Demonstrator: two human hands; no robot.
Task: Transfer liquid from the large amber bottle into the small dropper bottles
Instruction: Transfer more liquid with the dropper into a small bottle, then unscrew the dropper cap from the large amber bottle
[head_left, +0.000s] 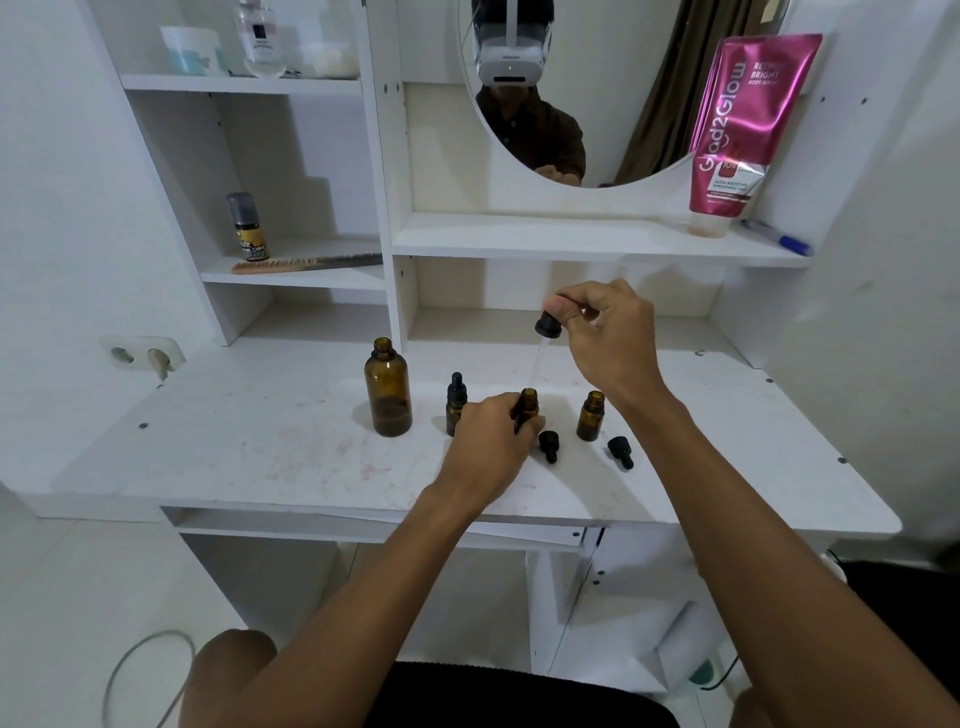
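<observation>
In the head view the right hand (608, 338) pinches, in a narrow grip, the black bulb of a dropper (548, 326). Its glass pipette hangs near upright, the tip just above the open mouth of the small dropper bottle (529, 402), which the left hand (485, 441) holds in a closed grip down at the table (260, 457). That mouth lies below and slightly left of the right grip, so the next move is likely a short descent along the pipette's axis; the large amber bottle (388, 395) stands open further left
</observation>
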